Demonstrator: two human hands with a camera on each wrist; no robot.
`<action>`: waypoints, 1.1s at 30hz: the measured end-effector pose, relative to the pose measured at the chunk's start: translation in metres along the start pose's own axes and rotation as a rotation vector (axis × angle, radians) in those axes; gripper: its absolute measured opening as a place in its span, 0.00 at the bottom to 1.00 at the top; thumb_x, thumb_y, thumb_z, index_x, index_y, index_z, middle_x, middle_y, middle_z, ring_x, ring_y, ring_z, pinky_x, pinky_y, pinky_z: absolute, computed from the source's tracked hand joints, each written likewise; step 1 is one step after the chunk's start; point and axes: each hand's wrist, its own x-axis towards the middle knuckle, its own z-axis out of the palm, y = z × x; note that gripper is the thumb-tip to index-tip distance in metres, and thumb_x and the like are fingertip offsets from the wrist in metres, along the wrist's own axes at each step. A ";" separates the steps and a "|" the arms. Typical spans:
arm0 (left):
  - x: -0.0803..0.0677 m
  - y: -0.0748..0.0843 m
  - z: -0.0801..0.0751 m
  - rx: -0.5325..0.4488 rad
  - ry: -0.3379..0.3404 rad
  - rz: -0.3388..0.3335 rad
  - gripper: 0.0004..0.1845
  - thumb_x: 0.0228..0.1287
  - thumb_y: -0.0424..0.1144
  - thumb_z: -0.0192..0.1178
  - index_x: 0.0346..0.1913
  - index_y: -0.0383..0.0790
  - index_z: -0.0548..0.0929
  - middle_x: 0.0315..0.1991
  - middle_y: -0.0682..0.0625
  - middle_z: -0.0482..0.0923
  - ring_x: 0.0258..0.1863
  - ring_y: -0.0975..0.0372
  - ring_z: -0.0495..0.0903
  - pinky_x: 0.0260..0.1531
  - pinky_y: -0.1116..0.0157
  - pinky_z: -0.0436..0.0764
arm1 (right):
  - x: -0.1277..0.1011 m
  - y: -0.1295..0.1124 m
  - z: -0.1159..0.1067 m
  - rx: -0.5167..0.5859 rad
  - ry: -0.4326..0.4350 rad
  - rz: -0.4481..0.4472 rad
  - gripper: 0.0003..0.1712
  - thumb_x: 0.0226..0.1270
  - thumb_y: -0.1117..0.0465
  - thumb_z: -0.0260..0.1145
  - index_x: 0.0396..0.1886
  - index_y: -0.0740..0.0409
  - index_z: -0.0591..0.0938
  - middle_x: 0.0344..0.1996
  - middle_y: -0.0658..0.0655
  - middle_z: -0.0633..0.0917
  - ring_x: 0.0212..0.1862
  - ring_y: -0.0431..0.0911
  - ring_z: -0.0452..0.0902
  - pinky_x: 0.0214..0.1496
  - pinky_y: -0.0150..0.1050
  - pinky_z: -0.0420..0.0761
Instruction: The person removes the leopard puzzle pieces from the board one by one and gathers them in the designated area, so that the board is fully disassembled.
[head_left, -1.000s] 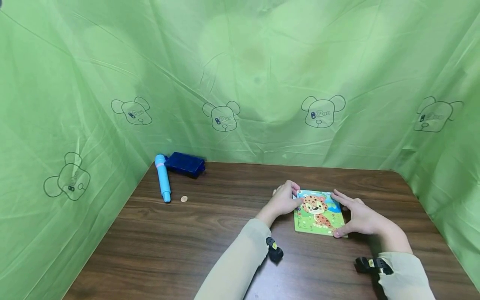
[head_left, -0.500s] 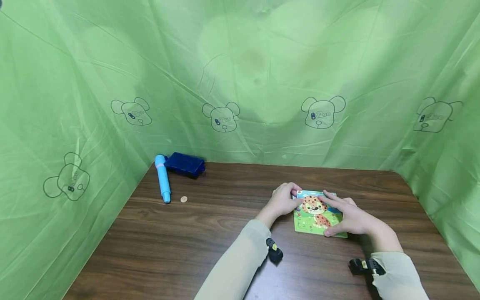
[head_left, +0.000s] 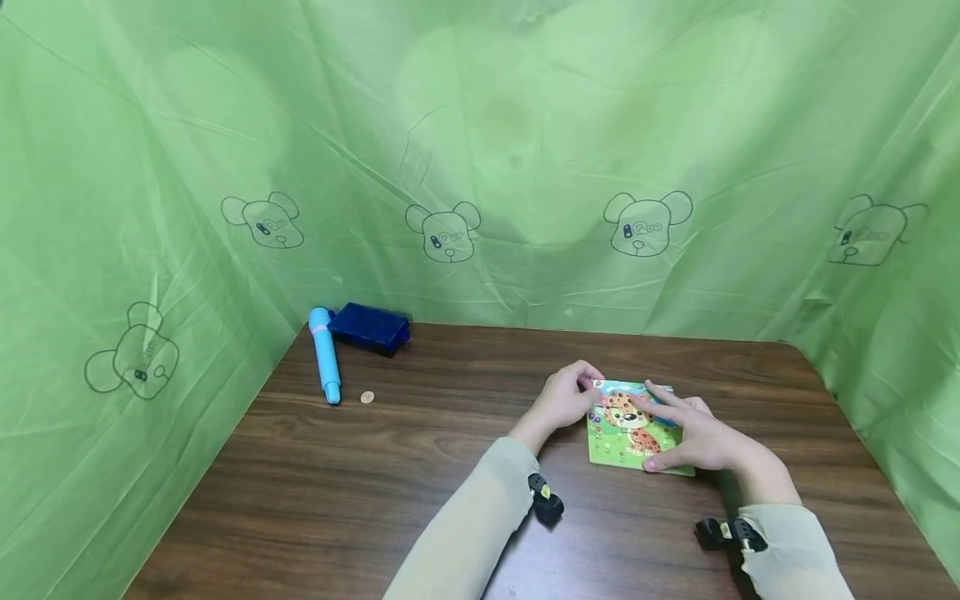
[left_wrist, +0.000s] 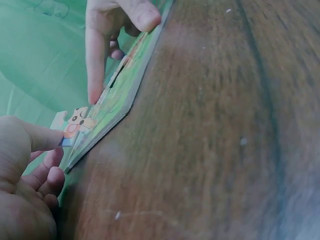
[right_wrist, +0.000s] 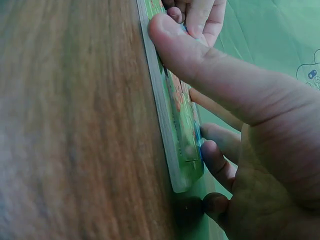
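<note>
A square jigsaw puzzle with a spotted leopard cub on green and blue lies flat on the table. At its upper left corner my left hand pinches a puzzle piece, which stands tilted up from the board in the left wrist view. My right hand lies over the right side of the puzzle. Its index finger reaches across the cub's head, and its thumb rests on the lower part. Those fingers are fairly straight and cover part of the picture.
A light blue microphone-shaped toy lies at the table's back left, beside a dark blue box. A small round tan disc is near them. Green curtains hang along the back and sides of the brown table.
My right hand has slid left from the puzzle's right edge onto its face. The left hand stays at the upper left corner, where a piece now shows lifted at an angle.
</note>
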 end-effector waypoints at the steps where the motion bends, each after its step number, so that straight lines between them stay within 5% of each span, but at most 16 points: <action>1: 0.000 0.000 -0.001 -0.024 0.000 0.001 0.07 0.75 0.34 0.67 0.50 0.47 0.86 0.36 0.59 0.77 0.34 0.69 0.74 0.39 0.69 0.74 | 0.000 0.000 0.000 -0.001 0.001 0.000 0.61 0.51 0.36 0.87 0.83 0.51 0.73 0.87 0.67 0.56 0.64 0.60 0.61 0.61 0.57 0.69; 6: -0.002 0.002 -0.010 -0.180 0.003 0.016 0.05 0.76 0.32 0.66 0.49 0.44 0.87 0.35 0.56 0.78 0.35 0.68 0.75 0.39 0.69 0.75 | 0.002 0.002 0.002 -0.003 0.016 0.011 0.62 0.49 0.36 0.88 0.82 0.50 0.74 0.86 0.67 0.58 0.66 0.62 0.63 0.63 0.65 0.69; 10: -0.010 -0.001 -0.032 -0.243 0.002 0.032 0.07 0.75 0.31 0.68 0.51 0.41 0.87 0.38 0.55 0.82 0.37 0.67 0.78 0.41 0.68 0.79 | 0.003 0.004 0.005 0.004 0.011 0.006 0.62 0.50 0.35 0.87 0.83 0.50 0.74 0.86 0.68 0.58 0.69 0.65 0.61 0.65 0.71 0.68; 15: -0.029 -0.013 -0.084 -0.220 0.009 0.032 0.09 0.72 0.32 0.70 0.52 0.40 0.88 0.39 0.51 0.86 0.37 0.58 0.83 0.37 0.65 0.81 | 0.001 0.005 0.006 0.024 0.006 -0.006 0.60 0.52 0.37 0.86 0.83 0.50 0.73 0.86 0.67 0.56 0.71 0.67 0.58 0.67 0.76 0.65; 20: -0.050 -0.038 -0.142 -0.232 0.083 0.002 0.09 0.73 0.30 0.69 0.52 0.37 0.88 0.39 0.47 0.87 0.39 0.42 0.83 0.34 0.61 0.81 | -0.001 0.006 0.003 0.040 0.004 -0.007 0.57 0.56 0.40 0.85 0.83 0.50 0.73 0.87 0.67 0.55 0.70 0.66 0.58 0.66 0.75 0.66; 27: -0.072 -0.079 -0.200 -0.222 0.167 -0.083 0.08 0.76 0.32 0.68 0.54 0.37 0.88 0.37 0.47 0.83 0.35 0.54 0.79 0.35 0.62 0.78 | -0.001 0.007 0.001 0.023 0.015 0.006 0.58 0.54 0.38 0.86 0.82 0.49 0.74 0.86 0.67 0.56 0.71 0.68 0.58 0.66 0.78 0.66; 33: -0.090 -0.111 -0.239 -0.195 0.229 -0.212 0.09 0.79 0.33 0.65 0.56 0.38 0.88 0.37 0.45 0.80 0.33 0.54 0.75 0.32 0.61 0.75 | -0.001 0.007 0.004 0.043 0.027 -0.007 0.58 0.52 0.38 0.87 0.82 0.48 0.74 0.86 0.66 0.57 0.75 0.75 0.54 0.65 0.83 0.63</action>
